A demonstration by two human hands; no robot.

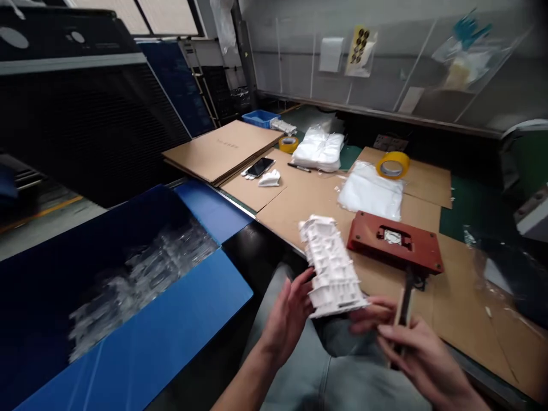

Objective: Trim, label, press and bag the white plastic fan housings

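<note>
Plastic part (pixel 331 268), white and ribbed, is held up just left of the red fixture (pixel 394 245), on its near side; left hand (pixel 289 319) has fingers curled on the part's edge, likely to leave the ribbed face clear; right hand (pixel 415 345), nearer than the fixture, pinches a dark-tipped tool (pixel 405 305) between fingers, other fingertips by the part's corner, contact unclear; cardboard (pixel 308 197) under the fixture presumably shields the desk (pixel 460 217).

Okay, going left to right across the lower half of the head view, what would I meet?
Blue box, left hand, white plastic part, right hand, clear plastic. The red block is left out, as it overlaps the right hand's span.
</note>
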